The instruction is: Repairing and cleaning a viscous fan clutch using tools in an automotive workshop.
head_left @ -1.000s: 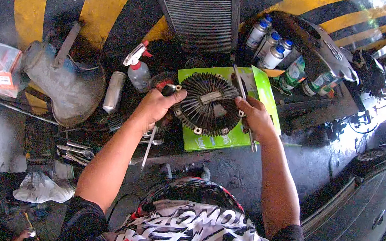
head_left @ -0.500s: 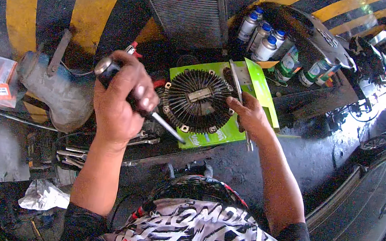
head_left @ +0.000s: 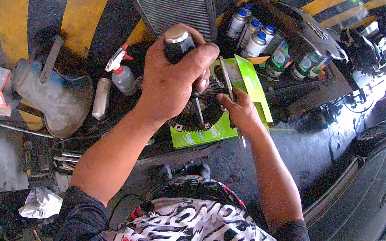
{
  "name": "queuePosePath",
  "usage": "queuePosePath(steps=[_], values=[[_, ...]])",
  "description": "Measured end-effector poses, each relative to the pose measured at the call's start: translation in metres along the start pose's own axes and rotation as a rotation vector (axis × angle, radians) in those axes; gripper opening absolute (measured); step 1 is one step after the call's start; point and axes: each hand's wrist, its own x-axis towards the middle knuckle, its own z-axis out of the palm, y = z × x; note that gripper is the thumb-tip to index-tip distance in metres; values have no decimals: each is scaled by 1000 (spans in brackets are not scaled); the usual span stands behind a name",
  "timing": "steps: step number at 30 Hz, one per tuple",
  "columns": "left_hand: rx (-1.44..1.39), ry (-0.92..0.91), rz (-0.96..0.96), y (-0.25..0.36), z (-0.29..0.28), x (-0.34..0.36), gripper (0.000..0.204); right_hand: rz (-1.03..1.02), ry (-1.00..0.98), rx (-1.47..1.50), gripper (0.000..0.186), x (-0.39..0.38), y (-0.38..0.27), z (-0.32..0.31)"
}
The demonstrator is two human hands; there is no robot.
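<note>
My left hand is closed around the black handle of a screwdriver, its metal-capped end uppermost. The screwdriver's shaft slants down to a round, black, finned fan clutch; whether the tip touches the fins I cannot tell. Much of the fan clutch is hidden behind my left hand and forearm. It lies on a flat green box. My right hand is closed around a long metal bar at the clutch's right side, with the thumb near the clutch's edge.
A radiator-like panel leans at the striped wall. Several blue-capped bottles stand behind the box. Left of my forearm are a spray bottle, a grey can and a large metal housing. A car is at right.
My left hand has moved right with the screwdriver, from beside the fan clutch to over it, and the shaft now points more steeply down. My right hand stays at the clutch's right side.
</note>
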Motion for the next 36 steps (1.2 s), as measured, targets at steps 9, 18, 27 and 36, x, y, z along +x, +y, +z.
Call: queuePosePath(steps=[9,18,27,36], values=[[31,-58,9,-3,8,4,20,14,7,-11,46,-2,-2,1],[11,-393,-122,3,-1,9,14,-25,10,35,58,3,7,4],[184,-556,5,10,18,-3,42,-384,147,-101,54,39,66,6],[230,-357,-14,3,12,-11,22,-560,424,-532,31,-66,-83,-86]])
